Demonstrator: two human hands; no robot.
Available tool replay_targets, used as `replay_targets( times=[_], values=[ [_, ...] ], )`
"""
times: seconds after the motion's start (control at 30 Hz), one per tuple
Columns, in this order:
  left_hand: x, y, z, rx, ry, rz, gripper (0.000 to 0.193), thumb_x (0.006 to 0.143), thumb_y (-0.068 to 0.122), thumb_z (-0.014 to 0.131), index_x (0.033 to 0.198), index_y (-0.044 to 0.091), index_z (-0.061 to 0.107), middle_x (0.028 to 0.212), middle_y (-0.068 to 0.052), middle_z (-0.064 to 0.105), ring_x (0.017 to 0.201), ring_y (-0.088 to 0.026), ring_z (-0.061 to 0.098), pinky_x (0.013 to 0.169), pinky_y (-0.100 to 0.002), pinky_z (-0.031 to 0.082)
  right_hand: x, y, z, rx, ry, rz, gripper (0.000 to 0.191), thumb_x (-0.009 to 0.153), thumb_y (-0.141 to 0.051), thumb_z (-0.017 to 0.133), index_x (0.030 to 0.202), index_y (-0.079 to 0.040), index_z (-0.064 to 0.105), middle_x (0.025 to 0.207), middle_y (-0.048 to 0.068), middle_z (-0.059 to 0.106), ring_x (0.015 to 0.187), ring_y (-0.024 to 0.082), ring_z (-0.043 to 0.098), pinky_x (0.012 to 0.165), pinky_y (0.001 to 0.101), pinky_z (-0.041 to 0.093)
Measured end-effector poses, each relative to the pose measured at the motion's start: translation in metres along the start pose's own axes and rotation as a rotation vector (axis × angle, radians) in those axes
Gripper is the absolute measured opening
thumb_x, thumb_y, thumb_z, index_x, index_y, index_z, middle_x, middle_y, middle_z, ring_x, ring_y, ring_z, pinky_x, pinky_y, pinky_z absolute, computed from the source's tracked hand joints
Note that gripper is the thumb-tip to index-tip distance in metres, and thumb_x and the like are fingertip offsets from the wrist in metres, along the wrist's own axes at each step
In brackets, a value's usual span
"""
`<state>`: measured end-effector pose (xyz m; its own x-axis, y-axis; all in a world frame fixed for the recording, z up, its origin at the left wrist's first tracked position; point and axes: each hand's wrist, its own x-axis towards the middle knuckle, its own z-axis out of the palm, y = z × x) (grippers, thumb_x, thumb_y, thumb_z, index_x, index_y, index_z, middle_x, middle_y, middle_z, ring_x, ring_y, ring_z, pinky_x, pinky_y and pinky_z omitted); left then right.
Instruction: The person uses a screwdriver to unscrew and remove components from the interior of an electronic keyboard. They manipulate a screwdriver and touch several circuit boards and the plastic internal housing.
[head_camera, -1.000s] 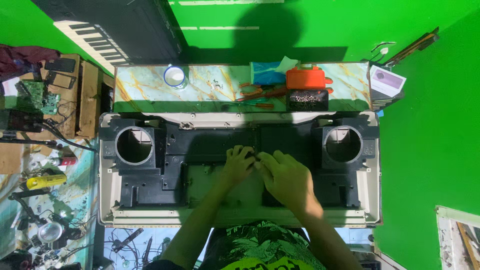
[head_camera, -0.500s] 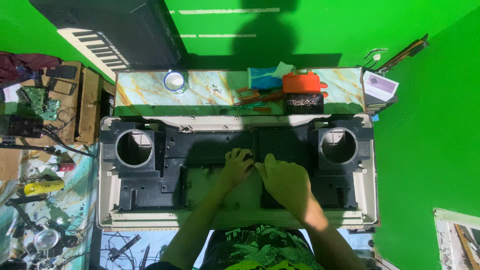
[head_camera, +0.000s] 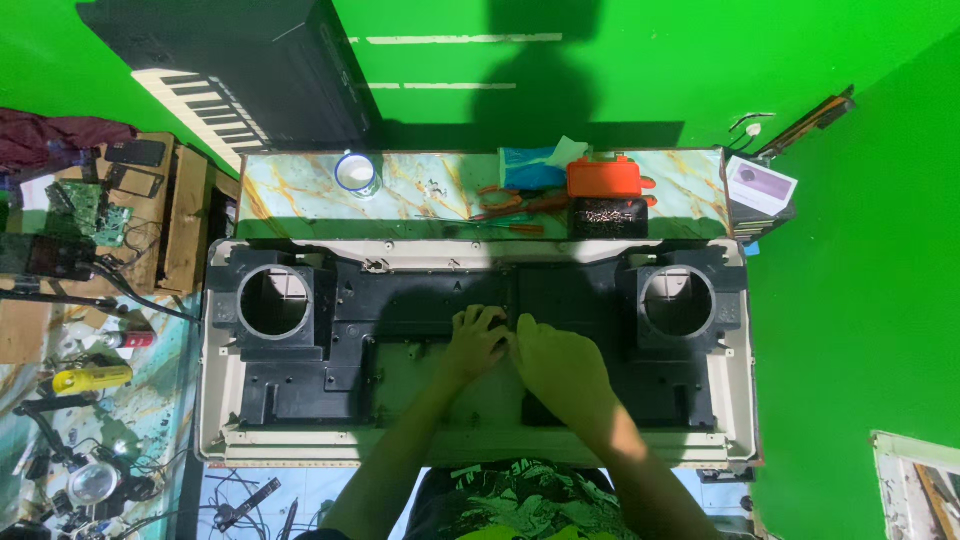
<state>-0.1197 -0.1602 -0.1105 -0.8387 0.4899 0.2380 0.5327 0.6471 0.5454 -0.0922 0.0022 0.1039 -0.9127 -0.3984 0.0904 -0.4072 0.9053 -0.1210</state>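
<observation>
Black plastic inner panel (head_camera: 430, 310) fills the cream open casing (head_camera: 215, 400) at frame centre; your left hand (head_camera: 475, 340) and right hand (head_camera: 555, 365) press curled fingers there, grip unclear; keep pressure even.

Bright, even light falls from above and slightly behind the person, making the green floor (head_camera: 640, 90) glow with saturated colour and casting a soft dark shadow of the head and shoulders across it at the top centre. The marble-patterned table (head_camera: 430, 195) shows mild sheen, while the black inner frame of the open keyboard case (head_camera: 400, 310) swallows detail in its dark recesses, and both hands (head_camera: 520, 345) are evenly lit without harsh shadows. Focus is fairly sharp at the centre, softer toward the cluttered left edge, with slight wide-angle bending of straight lines near the borders.
</observation>
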Motion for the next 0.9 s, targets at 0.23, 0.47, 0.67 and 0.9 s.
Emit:
replay_targets(
  times=[0.23,0.47,0.67,0.9],
  values=[
    [-0.002,-0.001,0.0,-0.003,-0.034,-0.018,0.026,0.077,0.02,0.083,0.099,0.012,0.073,0.132,-0.007,0.055,0.125,-0.032,0.045,0.102,-0.057,0.034,-0.005,0.009,0.002,-0.02,-0.029,0.011,0.022,0.102,-0.027,0.059,0.094,-0.007,0.061,0.064,0.006,0.062,0.051,0.019,0.063,0.04,0.0319,0.047],
    [0.0,-0.001,0.0,0.023,-0.034,-0.014,0.022,0.08,0.022,0.081,0.099,0.013,0.073,0.133,-0.009,0.056,0.127,-0.034,0.044,0.102,-0.058,0.033,-0.003,0.007,0.004,0.025,-0.022,-0.034,0.02,0.1,-0.025,0.06,0.095,-0.006,0.061,0.067,0.007,0.062,0.053,0.02,0.064,0.042,0.0317,0.049],
    [-0.002,0.001,-0.001,0.026,0.03,0.001,0.019,0.081,0.024,0.079,0.096,0.014,0.075,0.133,-0.007,0.059,0.127,-0.031,0.046,0.103,-0.055,0.034,-0.002,0.002,0.003,0.062,0.011,-0.065,0.018,0.097,-0.023,0.061,0.094,-0.006,0.061,0.072,0.009,0.062,0.06,0.023,0.064,0.049,0.0348,0.051],
    [-0.002,0.001,-0.003,0.033,0.033,0.013,0.021,0.078,0.023,0.079,0.097,0.015,0.077,0.133,-0.006,0.059,0.126,-0.031,0.046,0.102,-0.056,0.034,-0.001,0.006,-0.007,0.033,-0.002,-0.215,0.014,0.094,-0.016,0.061,0.099,-0.004,0.061,0.078,0.009,0.06,0.069,0.024,0.062,0.058,0.0362,0.049]
  ],
)
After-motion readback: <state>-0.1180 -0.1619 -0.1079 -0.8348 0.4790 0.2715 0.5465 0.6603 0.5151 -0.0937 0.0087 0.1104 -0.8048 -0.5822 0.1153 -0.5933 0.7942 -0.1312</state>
